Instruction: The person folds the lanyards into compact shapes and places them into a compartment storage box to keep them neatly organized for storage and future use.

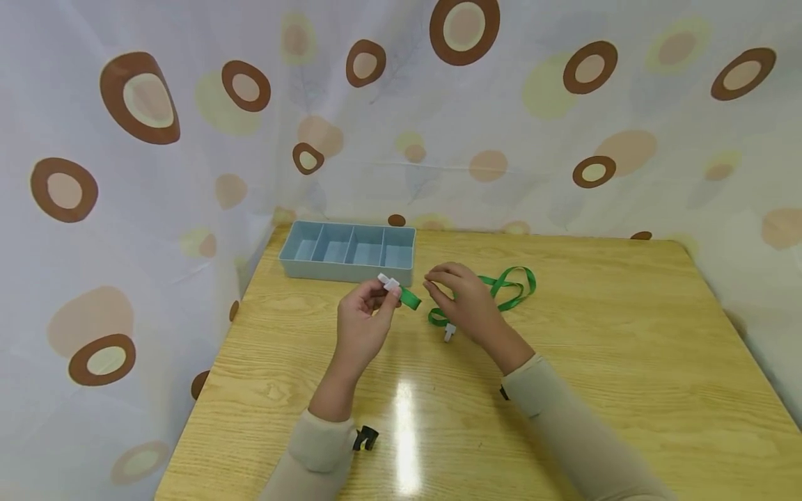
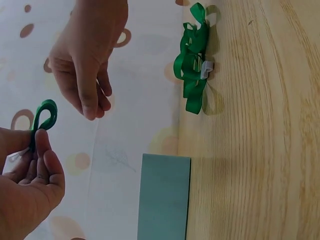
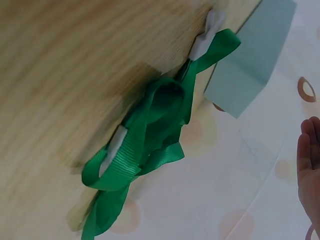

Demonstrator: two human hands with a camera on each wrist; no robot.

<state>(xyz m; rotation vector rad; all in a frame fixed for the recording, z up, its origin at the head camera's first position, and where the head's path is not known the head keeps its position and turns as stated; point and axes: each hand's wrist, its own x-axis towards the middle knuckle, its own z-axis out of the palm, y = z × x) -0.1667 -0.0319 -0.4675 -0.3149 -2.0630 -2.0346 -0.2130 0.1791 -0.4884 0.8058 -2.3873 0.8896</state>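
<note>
My left hand (image 1: 363, 323) pinches a green lanyard (image 1: 409, 298) by its white plastic clip (image 1: 389, 282), just in front of the blue box. In the left wrist view the ribbon's folded loop (image 2: 48, 109) sticks out past the thumb and fingertips. My right hand (image 1: 466, 299) hovers to the right of it, fingers loosely bent with nothing between them. Another green lanyard (image 1: 519, 292) lies loosely coiled on the table under and beyond the right hand, which hides part of it. A white clip (image 1: 450, 332) of that lanyard rests on the wood.
At the back left of the wooden table (image 1: 626, 348) stands a blue box (image 1: 332, 271) with several compartments. A patterned curtain (image 1: 401, 188) hangs behind the table and along its left side. A small black piece (image 1: 365, 438) shows beside the left sleeve.
</note>
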